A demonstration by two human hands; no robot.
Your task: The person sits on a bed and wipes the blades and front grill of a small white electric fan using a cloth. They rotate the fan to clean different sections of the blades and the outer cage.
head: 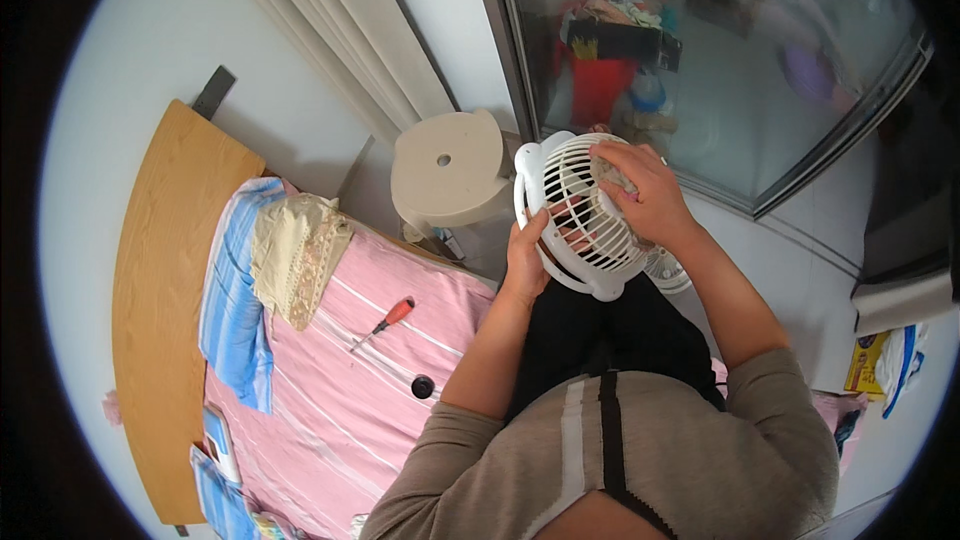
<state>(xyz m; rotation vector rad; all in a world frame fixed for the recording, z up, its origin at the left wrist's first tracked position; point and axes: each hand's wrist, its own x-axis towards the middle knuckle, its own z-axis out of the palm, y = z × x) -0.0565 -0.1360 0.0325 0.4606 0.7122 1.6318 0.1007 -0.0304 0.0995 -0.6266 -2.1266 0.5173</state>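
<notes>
A white plastic fan grille [581,172] is held up above my lap, tilted, with its slats facing up and right. My left hand [529,259] grips its lower left rim; some fingers show behind the slats. With my right hand [649,191] I press a bunched greyish cloth [615,174] against the slats, and the fingers partly cover it. Below the grille, another white round slatted part [667,272] shows in part near my knee. A red-handled screwdriver [394,316] and a small black round cap [422,387] lie on the bed to my left.
The bed [322,420] has a pink striped sheet, a blue pillow [240,337], a beige lace-edged cloth [296,255] and a wooden headboard [161,315]. A beige plastic stool [448,176] stands beside the bed. Ahead is a glass sliding door [720,112] in a dark frame.
</notes>
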